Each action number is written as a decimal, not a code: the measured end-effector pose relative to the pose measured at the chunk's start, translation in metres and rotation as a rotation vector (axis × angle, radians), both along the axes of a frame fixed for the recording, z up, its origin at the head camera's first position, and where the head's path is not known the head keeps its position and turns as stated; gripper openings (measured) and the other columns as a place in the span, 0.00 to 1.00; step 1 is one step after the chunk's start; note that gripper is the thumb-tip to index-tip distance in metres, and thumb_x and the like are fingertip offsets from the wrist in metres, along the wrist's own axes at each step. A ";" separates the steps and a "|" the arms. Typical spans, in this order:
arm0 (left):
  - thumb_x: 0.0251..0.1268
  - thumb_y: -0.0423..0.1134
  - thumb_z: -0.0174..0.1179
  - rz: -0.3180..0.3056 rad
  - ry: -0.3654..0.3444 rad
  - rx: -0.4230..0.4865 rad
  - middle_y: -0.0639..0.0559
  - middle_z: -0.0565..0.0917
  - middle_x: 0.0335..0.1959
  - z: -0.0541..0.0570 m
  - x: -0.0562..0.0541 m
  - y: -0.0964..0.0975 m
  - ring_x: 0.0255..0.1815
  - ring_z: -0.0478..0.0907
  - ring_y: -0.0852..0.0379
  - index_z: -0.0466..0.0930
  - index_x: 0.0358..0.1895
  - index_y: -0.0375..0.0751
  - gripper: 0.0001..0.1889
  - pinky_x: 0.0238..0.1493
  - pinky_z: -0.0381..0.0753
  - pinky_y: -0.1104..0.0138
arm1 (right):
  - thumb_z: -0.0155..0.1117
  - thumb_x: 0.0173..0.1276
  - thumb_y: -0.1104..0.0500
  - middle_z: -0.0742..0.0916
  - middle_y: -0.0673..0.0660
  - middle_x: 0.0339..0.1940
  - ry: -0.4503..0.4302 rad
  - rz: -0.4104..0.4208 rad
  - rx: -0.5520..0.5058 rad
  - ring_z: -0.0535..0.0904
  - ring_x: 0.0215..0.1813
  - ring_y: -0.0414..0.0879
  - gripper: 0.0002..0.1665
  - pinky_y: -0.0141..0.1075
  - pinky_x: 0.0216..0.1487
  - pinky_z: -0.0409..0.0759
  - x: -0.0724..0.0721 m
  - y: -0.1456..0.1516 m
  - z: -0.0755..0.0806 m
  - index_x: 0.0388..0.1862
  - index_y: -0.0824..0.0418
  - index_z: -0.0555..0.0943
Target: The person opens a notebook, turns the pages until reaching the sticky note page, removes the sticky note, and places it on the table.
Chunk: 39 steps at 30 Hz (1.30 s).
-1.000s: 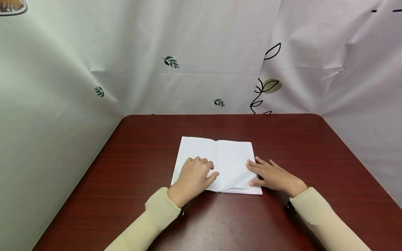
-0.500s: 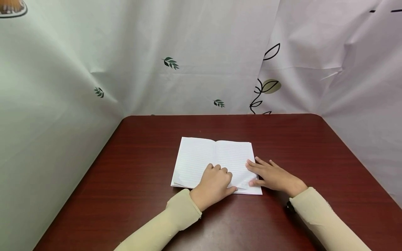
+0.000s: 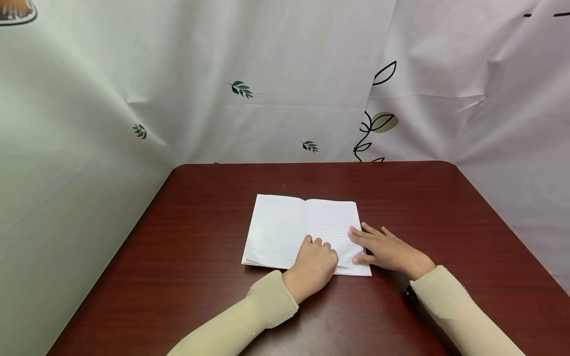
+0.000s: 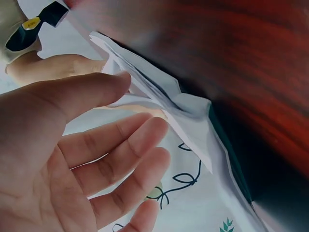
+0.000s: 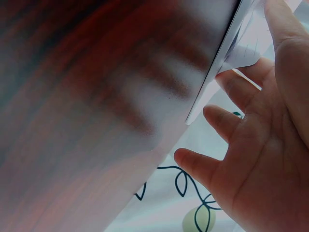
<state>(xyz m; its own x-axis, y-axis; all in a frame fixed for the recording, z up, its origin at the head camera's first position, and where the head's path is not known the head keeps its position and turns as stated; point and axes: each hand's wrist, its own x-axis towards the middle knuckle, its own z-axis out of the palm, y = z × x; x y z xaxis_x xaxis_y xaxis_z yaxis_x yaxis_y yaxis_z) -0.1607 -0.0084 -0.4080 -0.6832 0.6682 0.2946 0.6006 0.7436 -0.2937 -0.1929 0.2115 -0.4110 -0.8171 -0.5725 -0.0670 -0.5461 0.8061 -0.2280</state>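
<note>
An open notebook with ruled white pages lies on the table. My left hand is over the near edge of its right-hand page, back upward. Seen from the left wrist, the fingers of this hand are loosely bent and the thumb stands apart from them, close to the loose page edges. My right hand rests with spread fingers on the right edge of the notebook. The near corner of the right page is lifted and creased. In the right wrist view, the fingers of my right hand reach past the notebook's edge.
The dark red wooden table surrounds the notebook on all sides. Behind it and along the sides hangs a pale sheet with leaf prints. A dark band is on the right wrist, by a cream sleeve.
My left hand has moved right along the notebook's near edge, from the left page and the fold onto the right page. My right hand has stayed in place.
</note>
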 end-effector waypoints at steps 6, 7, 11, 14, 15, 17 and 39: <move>0.52 0.44 0.66 -0.001 -0.013 -0.021 0.57 0.81 0.20 0.000 -0.001 0.003 0.23 0.74 0.59 0.83 0.19 0.56 0.07 0.30 0.65 0.64 | 0.58 0.65 0.40 0.71 0.59 0.71 0.005 0.001 -0.004 0.59 0.74 0.65 0.39 0.69 0.63 0.56 0.002 0.000 0.002 0.69 0.59 0.69; 0.52 0.44 0.66 -0.001 -0.015 -0.026 0.57 0.81 0.20 0.000 -0.001 0.003 0.23 0.74 0.59 0.83 0.20 0.57 0.06 0.30 0.65 0.64 | 0.58 0.65 0.40 0.71 0.59 0.71 0.006 0.000 -0.005 0.59 0.74 0.65 0.39 0.69 0.63 0.56 0.002 0.000 0.002 0.69 0.59 0.69; 0.52 0.41 0.65 0.000 -0.023 -0.045 0.57 0.82 0.21 0.001 0.000 0.005 0.24 0.75 0.59 0.84 0.21 0.57 0.06 0.30 0.65 0.64 | 0.59 0.65 0.40 0.71 0.59 0.71 0.008 -0.002 -0.003 0.59 0.73 0.65 0.39 0.69 0.63 0.56 0.002 0.001 0.002 0.69 0.59 0.69; 0.53 0.41 0.64 0.008 -0.031 -0.060 0.57 0.83 0.21 0.001 0.001 0.006 0.24 0.75 0.59 0.85 0.23 0.57 0.05 0.30 0.66 0.64 | 0.59 0.65 0.40 0.71 0.59 0.71 0.005 -0.006 -0.003 0.59 0.74 0.65 0.39 0.69 0.63 0.56 0.002 0.001 0.002 0.69 0.59 0.69; 0.53 0.41 0.64 0.011 -0.034 -0.063 0.57 0.83 0.21 0.001 0.001 0.007 0.24 0.76 0.59 0.85 0.23 0.57 0.05 0.30 0.66 0.64 | 0.58 0.65 0.40 0.71 0.59 0.71 0.003 -0.007 -0.003 0.59 0.74 0.65 0.39 0.69 0.64 0.56 0.002 0.001 0.002 0.69 0.59 0.69; 0.53 0.41 0.64 0.016 -0.042 -0.069 0.57 0.83 0.22 0.000 0.001 0.007 0.24 0.76 0.59 0.86 0.24 0.58 0.05 0.30 0.66 0.64 | 0.58 0.65 0.40 0.71 0.59 0.72 0.002 -0.009 -0.003 0.59 0.74 0.65 0.39 0.69 0.64 0.56 0.002 0.001 0.002 0.69 0.59 0.69; 0.53 0.39 0.64 0.019 -0.056 -0.043 0.58 0.84 0.22 0.003 -0.002 0.002 0.23 0.77 0.59 0.85 0.23 0.56 0.06 0.29 0.67 0.65 | 0.60 0.63 0.40 0.68 0.60 0.73 -0.052 0.003 -0.012 0.55 0.75 0.67 0.42 0.70 0.65 0.53 0.000 0.001 0.003 0.71 0.59 0.66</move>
